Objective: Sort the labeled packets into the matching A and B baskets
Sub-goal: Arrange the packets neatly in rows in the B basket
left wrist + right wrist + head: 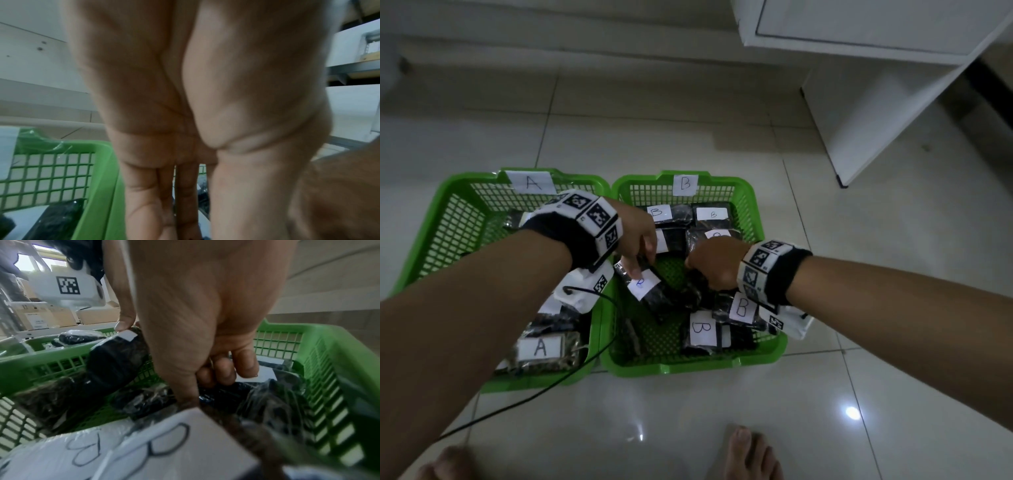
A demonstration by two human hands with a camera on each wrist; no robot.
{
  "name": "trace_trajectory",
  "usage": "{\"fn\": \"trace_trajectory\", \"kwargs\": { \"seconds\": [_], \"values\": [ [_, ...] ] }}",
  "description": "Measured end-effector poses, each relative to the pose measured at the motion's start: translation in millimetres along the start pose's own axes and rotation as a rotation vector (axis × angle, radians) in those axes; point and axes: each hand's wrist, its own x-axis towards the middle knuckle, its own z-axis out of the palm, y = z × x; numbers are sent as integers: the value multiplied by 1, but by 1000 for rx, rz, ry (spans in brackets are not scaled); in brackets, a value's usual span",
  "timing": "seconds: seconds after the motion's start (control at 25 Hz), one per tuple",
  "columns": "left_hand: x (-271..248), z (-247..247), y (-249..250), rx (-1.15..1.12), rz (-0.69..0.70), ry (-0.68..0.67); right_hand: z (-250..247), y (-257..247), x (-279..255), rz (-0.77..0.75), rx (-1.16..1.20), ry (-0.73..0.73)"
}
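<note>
Bare feet (751, 452) are standing on the tiled floor (688, 421) at the near edge; a black cable (534, 397) is trailing across the tiles up toward the left wrist.

A basket (448, 240) and B basket (688, 365) are sitting side by side, rims touching; a packet labelled A (541, 349) is lying in the near corner of the A basket; two packets labelled B (703, 330) are lying overlapped at the near right of the B basket.

Both forearms are reaching over the baskets; both hands are working inside the B basket.

Left hand (635, 236) is pinching the held packet (650, 291) at its upper end; thumb tip is pressing at the top edge of its white label, the other fingers curling behind it; the packet is hanging tilted, lower end down among the packets in the middle of the basket; the label's letter is probably a B, but the writing is too small to be sure.

Right hand (714, 262) is curling knuckles-up just right of the held packet; in the right wrist view its fingers (244, 365) are bending inward over a dark wrapped packet (222, 392); whether they are actually gripping it I cannot tell.

Further packets labelled B (712, 216) are lying at the far end of the B basket; a white cabinet (876, 102) is standing beyond, far right.
</note>
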Motion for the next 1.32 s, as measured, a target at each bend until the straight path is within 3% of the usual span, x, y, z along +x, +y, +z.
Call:
{"fn": "trace_trajectory", "kwargs": {
  "seconds": [0.12, 0.28, 0.48, 0.64, 0.8, 1.2, 1.32],
  "values": [
    [-7, -6, -4, -22, -12, -9, -10, 4, -4, -16, -21, -5],
    [-2, -5, 2, 46, -38, 11, -47, 23, -16, 212, -16, -27],
    [14, 25, 31, 225, -93, 118, -41, 30, -19, 326, -15, -75],
    [13, 21, 41, 196, -49, 190, -36, 38, -21, 340, 113, -87],
    [18, 33, 52, 333, 3, 193, -36, 43, -24, 341, 214, -101],
    [24, 33, 47, 225, 7, 260, -35, 53, -28, 333, 328, -118],
    [20, 24, 28, 134, 10, 289, -33, 61, -28, 312, 361, 64]
  ]
}}
